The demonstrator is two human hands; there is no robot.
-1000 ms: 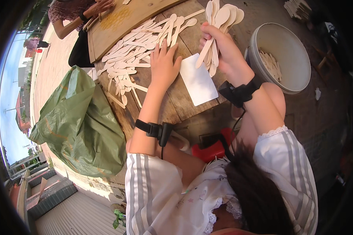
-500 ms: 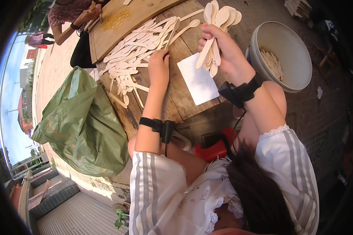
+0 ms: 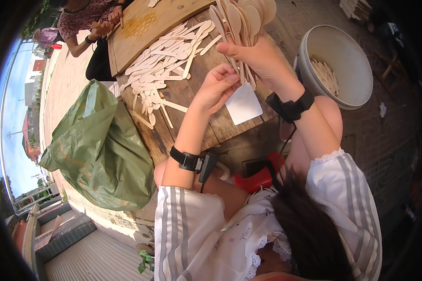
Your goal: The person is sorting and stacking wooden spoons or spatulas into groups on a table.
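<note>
My right hand (image 3: 262, 56) holds a fanned bundle of pale wooden spoons (image 3: 241, 23), bowls up and handles down, with its thumb stretched to the left. My left hand (image 3: 216, 89) is closed at the lower handles of the bundle, its thumb and fingers pinching there; exactly how many handles it grips is hidden. Under the handle ends lies a white sheet of paper (image 3: 244, 107) on the wooden table (image 3: 173, 133). A heap of loose wooden spoons (image 3: 154, 61) spreads over the table to the left of my hands.
A white bucket (image 3: 309, 70) with wooden spoons inside stands on the right. A green plastic bag (image 3: 98, 154) sits at the table's left side. Beyond the heap is a wooden board (image 3: 159, 18); another person's hands (image 3: 105, 25) are beside it.
My left hand has moved from the heap rightward to the bundle's handles. My right hand's thumb has loosened and extended, and the bundle stands more upright.
</note>
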